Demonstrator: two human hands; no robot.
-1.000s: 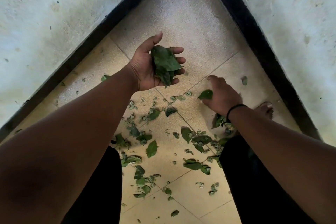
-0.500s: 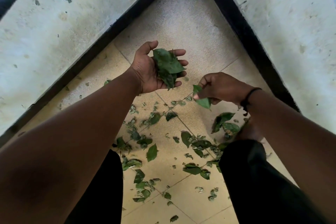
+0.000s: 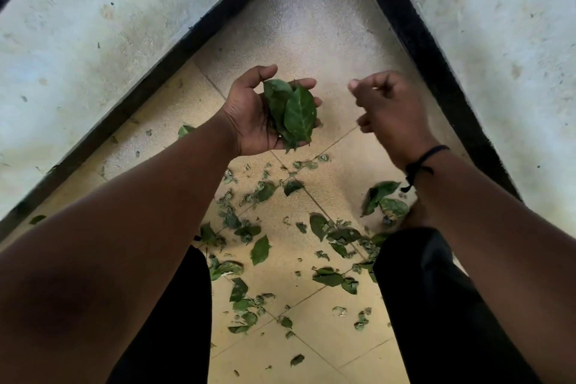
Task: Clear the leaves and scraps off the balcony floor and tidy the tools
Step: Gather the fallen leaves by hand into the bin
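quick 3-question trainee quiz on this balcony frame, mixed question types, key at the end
1. True or false: the left hand holds a bunch of green leaves in its cupped palm.
2. Multiple choice: what does the right hand hold? A) a broom B) a single leaf C) nothing visible, fingers loosely curled
3. Fill in: most loose leaf scraps lie on the tiled ____, between the person's legs.

Key: 1 true; 2 C; 3 floor
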